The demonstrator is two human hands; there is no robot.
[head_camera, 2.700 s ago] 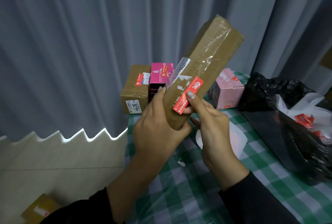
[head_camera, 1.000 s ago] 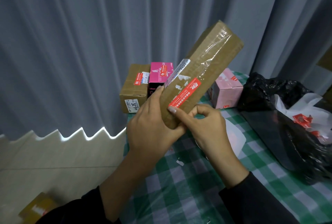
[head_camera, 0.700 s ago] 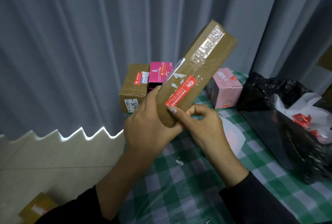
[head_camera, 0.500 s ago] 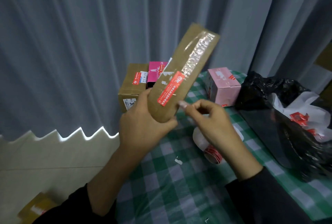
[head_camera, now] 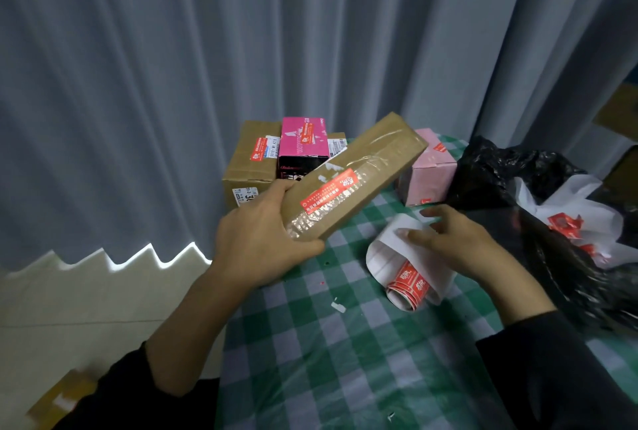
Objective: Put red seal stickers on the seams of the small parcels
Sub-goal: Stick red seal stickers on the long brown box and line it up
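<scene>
My left hand [head_camera: 262,243] grips the near end of a long brown cardboard parcel [head_camera: 376,160], held tilted above the table's back left. A red seal sticker [head_camera: 328,195] lies flat along its taped seam. My right hand [head_camera: 455,243] is off the parcel, fingers spread and relaxed, resting on the white backing of the sticker roll [head_camera: 407,283] that lies on the checked cloth. Red stickers show at the roll's near end.
A brown box [head_camera: 247,167], a magenta box [head_camera: 302,143] and a pink box [head_camera: 431,167] with red stickers stand at the table's back. A black bag [head_camera: 511,174] with white paper and red scraps fills the right. The green checked tablecloth [head_camera: 328,360] ends at the left edge; another box [head_camera: 58,398] lies on the floor.
My right hand let go of the sticker and dropped to the sticker roll. My left hand lowered the parcel and tipped it flatter, toward the boxes at the back.
</scene>
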